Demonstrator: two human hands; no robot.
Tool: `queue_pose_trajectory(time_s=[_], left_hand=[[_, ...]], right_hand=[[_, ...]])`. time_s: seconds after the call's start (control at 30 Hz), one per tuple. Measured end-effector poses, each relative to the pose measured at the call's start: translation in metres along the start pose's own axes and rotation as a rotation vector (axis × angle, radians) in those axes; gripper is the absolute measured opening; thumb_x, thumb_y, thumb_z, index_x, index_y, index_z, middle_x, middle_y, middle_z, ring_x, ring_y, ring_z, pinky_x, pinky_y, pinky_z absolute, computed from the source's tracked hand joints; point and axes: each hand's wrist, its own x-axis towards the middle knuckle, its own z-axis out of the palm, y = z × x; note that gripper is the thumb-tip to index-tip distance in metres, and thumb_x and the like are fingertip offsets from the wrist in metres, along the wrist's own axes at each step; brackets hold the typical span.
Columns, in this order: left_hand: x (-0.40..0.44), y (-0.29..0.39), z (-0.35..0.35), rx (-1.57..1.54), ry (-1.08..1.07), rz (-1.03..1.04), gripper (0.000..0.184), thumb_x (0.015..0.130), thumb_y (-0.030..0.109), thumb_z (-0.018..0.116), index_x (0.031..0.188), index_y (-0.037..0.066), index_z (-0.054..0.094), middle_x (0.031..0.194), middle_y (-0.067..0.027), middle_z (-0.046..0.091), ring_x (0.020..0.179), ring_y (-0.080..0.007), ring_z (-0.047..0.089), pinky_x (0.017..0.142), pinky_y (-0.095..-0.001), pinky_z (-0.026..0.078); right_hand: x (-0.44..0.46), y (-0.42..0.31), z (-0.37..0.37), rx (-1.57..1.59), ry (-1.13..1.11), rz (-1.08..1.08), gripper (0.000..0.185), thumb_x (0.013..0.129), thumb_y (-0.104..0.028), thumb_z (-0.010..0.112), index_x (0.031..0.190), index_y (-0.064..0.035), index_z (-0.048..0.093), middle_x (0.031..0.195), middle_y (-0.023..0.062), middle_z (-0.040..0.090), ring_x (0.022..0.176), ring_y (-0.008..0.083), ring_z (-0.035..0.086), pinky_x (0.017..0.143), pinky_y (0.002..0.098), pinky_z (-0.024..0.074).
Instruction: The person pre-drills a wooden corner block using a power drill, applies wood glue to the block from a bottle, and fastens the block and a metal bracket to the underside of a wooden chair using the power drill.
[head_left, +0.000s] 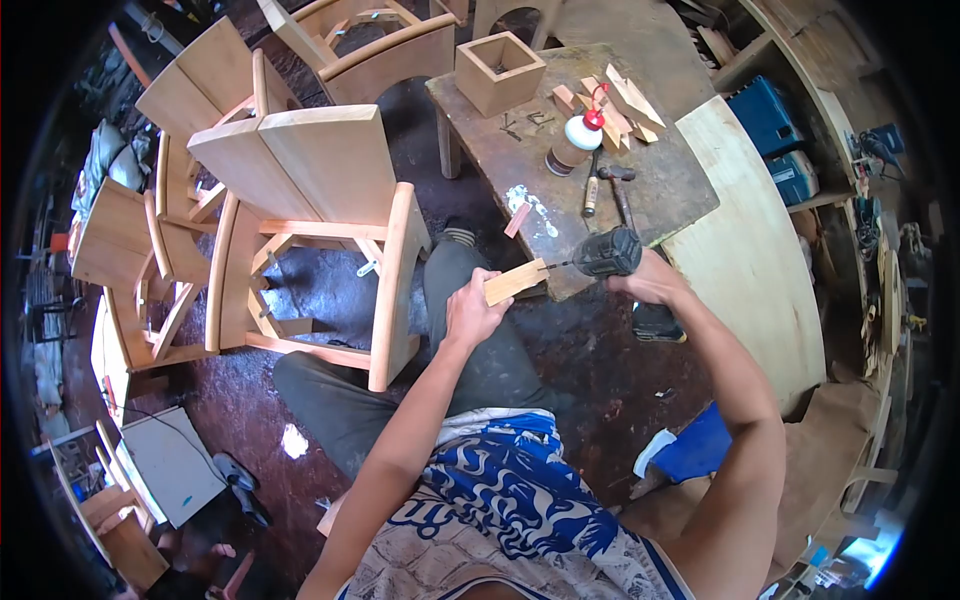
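My left hand (pixel 473 312) grips a short wooden block (pixel 516 282) above my knees, near the front edge of the low worktable (pixel 675 200). In my right hand (pixel 648 280) is a cordless drill (pixel 608 252), held with its bit pointing left at the block's right end. The bit's tip appears to meet the wood; how deep it sits I cannot tell. Behind the drill lie a hammer (pixel 622 195) and a chisel-like tool with a wooden handle (pixel 590 195). A glue bottle with a red cap (pixel 573 145) stands farther back.
A wooden chair frame (pixel 395 270) stands close on my left, with more chair frames (pixel 190 80) behind it. The table carries an open wooden box (pixel 500 75), wood offcuts (pixel 630 100) and loose screws. A pale board (pixel 760 260) and blue cases (pixel 765 115) are at right.
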Motion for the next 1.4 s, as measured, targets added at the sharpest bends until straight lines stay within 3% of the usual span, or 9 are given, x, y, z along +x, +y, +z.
queue_pose_trajectory(time_s=[0.5, 0.6, 0.9, 1.0, 1.13, 1.2, 1.3, 1.33, 1.4], left_hand=[[-0.001, 0.003, 0.002, 0.023, 0.007, -0.023, 0.049, 0.082, 0.025, 0.085, 0.121, 0.009, 0.061, 0.111, -0.0168, 0.077, 0.104, -0.0394, 0.073, 0.090, -0.0491, 0.056], [-0.003, 0.004, 0.000, 0.033, -0.008, -0.036, 0.049, 0.082, 0.025, 0.085, 0.121, 0.009, 0.061, 0.111, -0.0168, 0.077, 0.104, -0.0395, 0.073, 0.090, -0.0491, 0.056], [-0.003, -0.001, 0.004, 0.035, 0.021, -0.013, 0.051, 0.082, 0.026, 0.085, 0.124, 0.011, 0.060, 0.107, -0.0186, 0.077, 0.101, -0.0421, 0.073, 0.088, -0.0525, 0.056], [-0.001, -0.002, 0.005, 0.039, 0.031, 0.009, 0.052, 0.082, 0.026, 0.085, 0.125, 0.011, 0.060, 0.108, -0.0191, 0.076, 0.102, -0.0420, 0.072, 0.089, -0.0524, 0.056], [-0.001, 0.000, 0.002, 0.032, 0.003, -0.030, 0.052, 0.082, 0.026, 0.085, 0.125, 0.011, 0.060, 0.109, -0.0194, 0.076, 0.103, -0.0422, 0.072, 0.090, -0.0523, 0.056], [-0.002, 0.003, 0.000, 0.030, -0.007, -0.041, 0.051, 0.082, 0.026, 0.085, 0.124, 0.011, 0.061, 0.109, -0.0195, 0.076, 0.104, -0.0425, 0.072, 0.091, -0.0524, 0.055], [0.004, -0.002, -0.002, 0.003, 0.040, -0.050, 0.045, 0.084, 0.026, 0.085, 0.119, 0.007, 0.063, 0.103, -0.0162, 0.077, 0.097, -0.0351, 0.075, 0.085, -0.0460, 0.058], [0.012, -0.017, 0.000, -0.298, 0.006, -0.168, 0.041, 0.086, 0.025, 0.085, 0.116, 0.006, 0.064, 0.101, -0.0131, 0.077, 0.094, -0.0291, 0.075, 0.081, -0.0407, 0.058], [0.017, -0.020, -0.014, -0.878, -0.007, -0.383, 0.030, 0.093, 0.026, 0.080, 0.109, 0.006, 0.066, 0.100, -0.0056, 0.074, 0.088, -0.0148, 0.073, 0.073, -0.0267, 0.056]], right_hand=[[0.025, 0.038, 0.016, 0.035, 0.102, -0.310, 0.047, 0.071, -0.009, 0.067, 0.117, -0.0042, 0.069, 0.106, 0.0233, 0.074, 0.100, 0.0406, 0.070, 0.089, 0.0437, 0.0562], [0.022, 0.029, 0.010, -0.084, 0.075, -0.179, 0.047, 0.071, -0.009, 0.067, 0.117, -0.0042, 0.069, 0.107, 0.0232, 0.074, 0.102, 0.0401, 0.070, 0.090, 0.0434, 0.0560], [0.032, 0.040, 0.015, -0.125, 0.100, -0.245, 0.040, 0.068, -0.014, 0.071, 0.106, -0.0014, 0.070, 0.102, 0.0260, 0.074, 0.100, 0.0441, 0.070, 0.086, 0.0454, 0.0568], [0.039, 0.046, 0.019, -0.158, 0.061, -0.144, 0.047, 0.068, -0.011, 0.066, 0.114, -0.0033, 0.067, 0.105, 0.0243, 0.073, 0.099, 0.0435, 0.068, 0.085, 0.0459, 0.0552], [0.054, 0.055, 0.022, -0.199, 0.078, -0.233, 0.047, 0.067, -0.012, 0.068, 0.113, -0.0018, 0.067, 0.104, 0.0260, 0.072, 0.097, 0.0426, 0.069, 0.083, 0.0454, 0.0554], [0.034, 0.030, 0.007, -0.163, 0.004, -0.017, 0.046, 0.065, -0.013, 0.072, 0.110, -0.0010, 0.068, 0.101, 0.0245, 0.073, 0.094, 0.0393, 0.071, 0.083, 0.0448, 0.0554], [0.031, 0.049, 0.003, -0.013, 0.133, -0.052, 0.049, 0.062, -0.020, 0.077, 0.104, 0.0033, 0.070, 0.090, 0.0229, 0.074, 0.078, 0.0342, 0.073, 0.072, 0.0425, 0.0566], [0.031, 0.065, 0.008, 0.160, 0.256, -0.253, 0.041, 0.064, -0.014, 0.076, 0.101, 0.0034, 0.069, 0.081, 0.0130, 0.072, 0.064, 0.0252, 0.067, 0.062, 0.0381, 0.0532], [0.005, 0.049, -0.001, 0.320, 0.288, -0.176, 0.035, 0.066, -0.011, 0.075, 0.098, 0.0020, 0.068, 0.079, 0.0090, 0.070, 0.062, 0.0209, 0.064, 0.060, 0.0362, 0.0513]])
